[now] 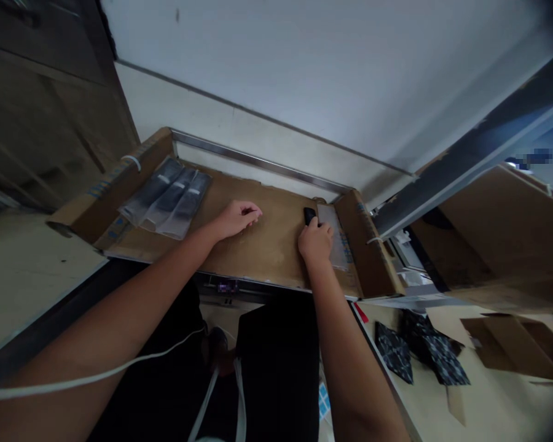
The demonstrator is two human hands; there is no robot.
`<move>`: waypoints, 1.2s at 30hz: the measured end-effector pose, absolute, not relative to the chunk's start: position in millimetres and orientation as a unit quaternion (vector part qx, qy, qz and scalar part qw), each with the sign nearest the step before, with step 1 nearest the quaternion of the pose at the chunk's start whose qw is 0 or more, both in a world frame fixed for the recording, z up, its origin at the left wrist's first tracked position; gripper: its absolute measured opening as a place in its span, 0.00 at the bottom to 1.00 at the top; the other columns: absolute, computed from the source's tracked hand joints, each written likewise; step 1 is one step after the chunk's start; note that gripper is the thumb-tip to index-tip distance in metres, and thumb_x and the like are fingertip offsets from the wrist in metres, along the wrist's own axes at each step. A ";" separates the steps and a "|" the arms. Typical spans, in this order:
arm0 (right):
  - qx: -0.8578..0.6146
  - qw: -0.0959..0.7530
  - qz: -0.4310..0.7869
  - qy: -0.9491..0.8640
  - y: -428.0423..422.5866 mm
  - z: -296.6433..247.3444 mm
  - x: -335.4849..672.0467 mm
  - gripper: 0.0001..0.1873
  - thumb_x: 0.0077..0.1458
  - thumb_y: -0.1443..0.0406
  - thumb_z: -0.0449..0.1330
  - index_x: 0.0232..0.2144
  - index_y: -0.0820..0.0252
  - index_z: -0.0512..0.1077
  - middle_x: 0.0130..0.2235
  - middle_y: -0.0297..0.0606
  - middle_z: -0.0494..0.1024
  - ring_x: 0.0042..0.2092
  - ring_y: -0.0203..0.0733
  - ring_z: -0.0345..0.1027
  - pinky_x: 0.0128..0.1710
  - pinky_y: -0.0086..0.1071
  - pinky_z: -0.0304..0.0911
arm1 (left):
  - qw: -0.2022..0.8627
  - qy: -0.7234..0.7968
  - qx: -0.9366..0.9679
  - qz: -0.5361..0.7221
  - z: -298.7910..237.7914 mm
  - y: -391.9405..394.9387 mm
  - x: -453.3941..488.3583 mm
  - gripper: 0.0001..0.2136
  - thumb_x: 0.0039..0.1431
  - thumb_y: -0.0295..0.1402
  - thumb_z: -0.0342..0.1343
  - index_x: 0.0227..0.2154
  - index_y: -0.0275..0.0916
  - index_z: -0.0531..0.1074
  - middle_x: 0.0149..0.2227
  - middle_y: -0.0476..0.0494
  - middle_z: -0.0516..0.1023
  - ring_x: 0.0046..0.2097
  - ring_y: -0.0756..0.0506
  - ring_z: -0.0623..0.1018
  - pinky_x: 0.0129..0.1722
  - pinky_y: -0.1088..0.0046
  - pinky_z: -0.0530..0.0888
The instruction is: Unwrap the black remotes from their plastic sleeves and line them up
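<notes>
1. Head camera looks down past my two bare forearms at an open cardboard box [364,245], its flaps spread and its brown inside facing up.
2. My right hand [316,240] is near the right end of the box. Its fingers [321,228] are closed around a small black thing [309,215], which pokes out above them (too little of it shows for me to say what it is).
3. A clear plastic sleeve [332,236] lies flat on the cardboard, touching the right side of that hand.
4. My left hand [237,220] rests on the brown cardboard, well apart from my right hand. Its fingers [251,210] are loosely curled, and I cannot tell whether they pinch anything small.
5. Three clear plastic bags [166,196] with dark strips inside lie side by side to the left of my left hand, next to the left flap.
6. A metal strip [258,161] runs along the far edge of the box, with a white wall [304,73] beyond it and a dark cabinet [41,104] at the upper left.
7. A white cord [120,366] crosses my left forearm, over my dark trousers [276,368].
8. At the lower right, pieces of black patterned cloth [394,351] and loose cardboard [511,347] lie on a pale surface [498,405].
</notes>
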State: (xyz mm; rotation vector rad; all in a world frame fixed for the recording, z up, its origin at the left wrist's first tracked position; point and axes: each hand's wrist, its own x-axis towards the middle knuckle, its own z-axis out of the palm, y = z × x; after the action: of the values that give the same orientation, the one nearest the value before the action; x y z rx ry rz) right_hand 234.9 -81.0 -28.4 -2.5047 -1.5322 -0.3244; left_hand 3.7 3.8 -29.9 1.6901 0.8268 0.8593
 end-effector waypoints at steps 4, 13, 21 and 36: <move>-0.837 0.088 -0.128 -0.526 -81.0 -30.1 243.0 0.23 0.66 0.63 0.47 0.57 0.68 0.68 0.51 0.62 0.71 0.53 0.62 0.65 0.50 0.48 0.62 | 0.519 0.348 0.692 0.360 -29.5 3.6 3.3 0.08 0.59 0.34 0.56 0.32 0.35 0.77 0.27 0.48 0.73 0.27 0.52 0.70 0.28 0.76 0.66; -0.829 0.092 -0.147 -0.532 -87.9 -28.3 250.0 0.20 0.66 0.63 0.48 0.52 0.69 0.71 0.52 0.61 0.70 0.54 0.62 0.62 0.51 0.48 0.60 | 0.527 0.339 0.686 0.369 -33.2 6.7 4.3 0.08 0.58 0.36 0.57 0.32 0.36 0.77 0.27 0.48 0.73 0.28 0.52 0.70 0.28 0.77 0.66; -0.822 0.129 -0.209 -0.513 -91.2 -30.2 235.0 0.20 0.66 0.67 0.45 0.52 0.66 0.72 0.52 0.58 0.70 0.52 0.60 0.61 0.49 0.48 0.57 | 0.542 0.341 0.671 0.373 -32.5 7.4 3.0 0.09 0.57 0.37 0.58 0.32 0.35 0.76 0.27 0.48 0.73 0.27 0.52 0.70 0.27 0.77 0.66; -0.805 0.151 -0.146 -0.555 -99.3 -31.0 211.5 0.17 0.66 0.62 0.51 0.37 0.65 0.78 0.38 0.49 0.81 0.37 0.46 0.74 0.33 0.32 0.58 | -0.009 0.612 0.734 0.294 5.2 -7.0 -74.3 0.15 0.60 0.36 0.55 0.48 0.35 0.74 0.53 0.31 0.72 0.56 0.33 0.71 0.55 0.55 0.70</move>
State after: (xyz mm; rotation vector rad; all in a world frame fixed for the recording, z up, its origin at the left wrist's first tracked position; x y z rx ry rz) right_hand 211.5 -99.3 -31.0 -2.3119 -1.5924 -0.4206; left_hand -74.3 -7.0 5.2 2.3193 1.9349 0.9288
